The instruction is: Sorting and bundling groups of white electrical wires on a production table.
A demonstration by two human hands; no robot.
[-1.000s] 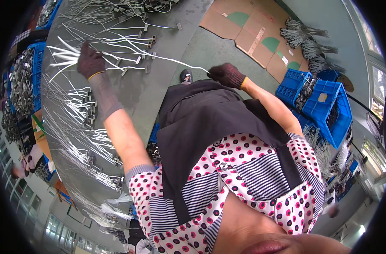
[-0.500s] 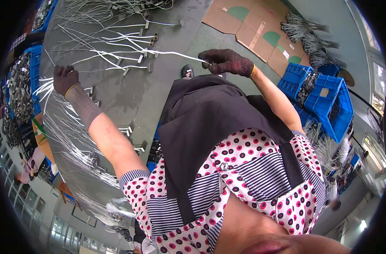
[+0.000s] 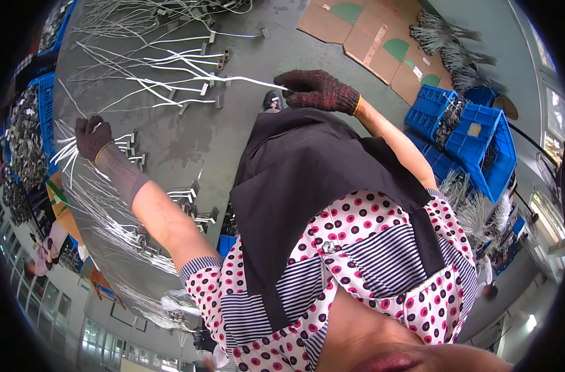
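Observation:
My left hand, in a dark glove, is closed around a bundle of white cables, whose loose ends fan out past the fist toward the table's left edge. Out to the right, my right hand, in a dark red-black glove, pinches the end of a single white cable. That cable stretches left over the grey table to the loose pile. The pinched end itself is hidden by the fingers. Between my hands lie several white cables with small connectors on their ends.
More cables lie in rows down the table's near left side. Blue crates filled with parts line the left edge. On the right stand further blue crates, flattened cardboard and cable bundles. A dark shoe shows beyond my apron.
My right hand has shifted a little to the left, still pinching the cable end. My left hand has come slightly nearer with the bundle.

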